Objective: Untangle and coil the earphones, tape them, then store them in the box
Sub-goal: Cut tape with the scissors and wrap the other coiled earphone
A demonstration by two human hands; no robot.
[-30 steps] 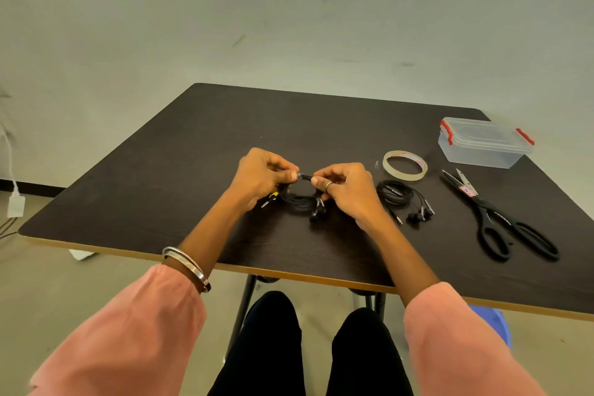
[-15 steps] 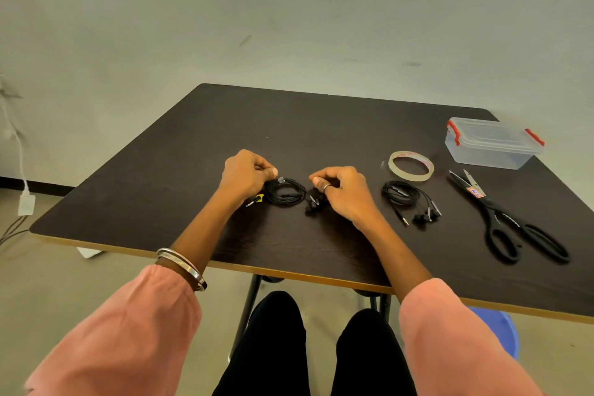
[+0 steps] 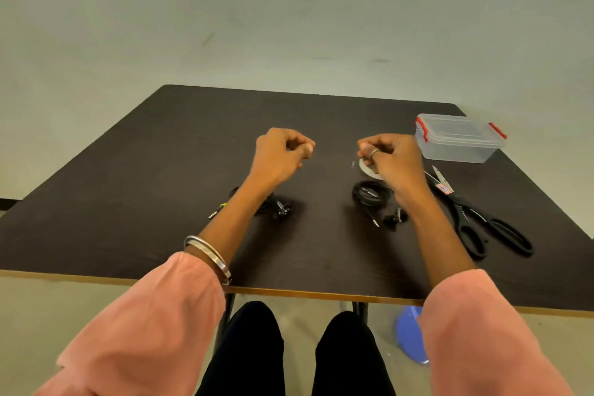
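In the head view, a dark table (image 3: 144,177) fills the middle of the frame. The left hand (image 3: 279,151) is raised at centre, its fingers curled with the thumb against the fingertips; nothing can be made out between them, so whether anything is pinched cannot be told. The right hand (image 3: 390,154) is raised to the right of centre, above the tape (image 3: 366,169), fingers likewise curled; whether it holds anything, such as a tape end, cannot be told either. One coil (image 3: 276,206) of earphones lies on the table below the left hand, partly hidden by the forearm, its plug pointing left. A second coil (image 3: 373,196) lies just below the tape, with its buds and plug trailing toward the lower right. The scissors (image 3: 479,219) lie at the right, and the box (image 3: 459,138), lid on and red clips visible, stands at the upper right. Taping appears to be the step in hand. For this to be done well, the roll should be steadied with one hand while a short strip is drawn off, cut cleanly with the scissors, and wrapped snugly around the bunched loops of one coil, away from buds and plug, so that the coil is not sprung open.
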